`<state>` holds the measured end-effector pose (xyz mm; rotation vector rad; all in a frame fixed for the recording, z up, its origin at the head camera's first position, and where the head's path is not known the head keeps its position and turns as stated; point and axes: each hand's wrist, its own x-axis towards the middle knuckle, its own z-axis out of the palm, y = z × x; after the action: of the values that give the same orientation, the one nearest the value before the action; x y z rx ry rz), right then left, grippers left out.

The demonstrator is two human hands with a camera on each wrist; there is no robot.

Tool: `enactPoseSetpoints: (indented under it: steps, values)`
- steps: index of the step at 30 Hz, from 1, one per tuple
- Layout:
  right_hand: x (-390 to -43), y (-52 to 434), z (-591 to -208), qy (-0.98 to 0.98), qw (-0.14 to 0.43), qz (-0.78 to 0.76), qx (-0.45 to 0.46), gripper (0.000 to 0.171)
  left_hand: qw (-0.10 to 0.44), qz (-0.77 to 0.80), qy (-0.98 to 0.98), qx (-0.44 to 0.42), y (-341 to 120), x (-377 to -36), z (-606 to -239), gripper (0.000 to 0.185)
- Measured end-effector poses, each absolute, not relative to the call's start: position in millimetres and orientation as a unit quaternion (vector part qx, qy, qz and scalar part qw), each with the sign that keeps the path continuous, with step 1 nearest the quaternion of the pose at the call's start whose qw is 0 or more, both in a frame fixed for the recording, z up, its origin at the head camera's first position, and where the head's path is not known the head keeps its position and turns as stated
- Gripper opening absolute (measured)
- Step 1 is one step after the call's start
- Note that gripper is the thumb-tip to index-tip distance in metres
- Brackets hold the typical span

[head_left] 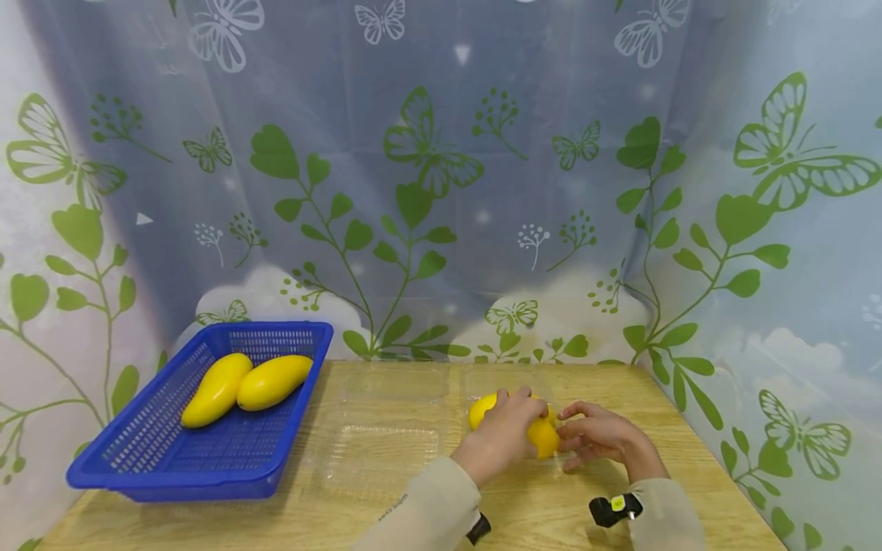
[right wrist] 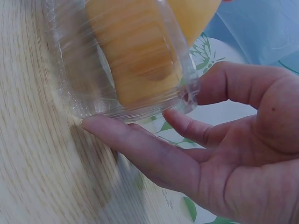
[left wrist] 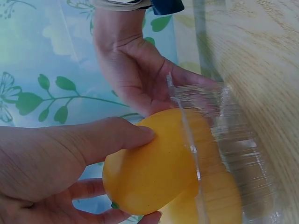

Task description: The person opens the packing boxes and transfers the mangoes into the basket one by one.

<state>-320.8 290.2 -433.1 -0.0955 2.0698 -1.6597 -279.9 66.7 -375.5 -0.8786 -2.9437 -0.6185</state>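
My left hand (head_left: 501, 432) holds a yellow mango (left wrist: 152, 170) at the mouth of a clear plastic box (left wrist: 236, 133). In the left wrist view its thumb lies on top and fingertips curl beneath, near the green stem tip. Behind the box's clear wall another yellow mango (left wrist: 224, 198) is partly visible. At the box's right end, my right hand (head_left: 602, 438) pinches the rim, with the thumb at the edge and a finger along the end wall, as the right wrist view (right wrist: 229, 140) shows.
A blue plastic basket (head_left: 207, 468) with two yellow mangoes (head_left: 219, 390) stands at the left. Between it and my hands lies another clear plastic box (head_left: 382, 459) with its lid open toward the back. A patterned curtain (head_left: 441, 229) hangs behind the wooden table (head_left: 537, 513).
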Motion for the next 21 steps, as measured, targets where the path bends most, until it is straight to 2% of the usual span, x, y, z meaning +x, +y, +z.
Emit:
enactPoseSetpoints:
  steps: [21]
  values:
    - [-322,290,-432,0.754,0.251,-0.606,-0.035,0.046,0.025,-0.225,-0.931,-0.285,44,-279,-360,0.045]
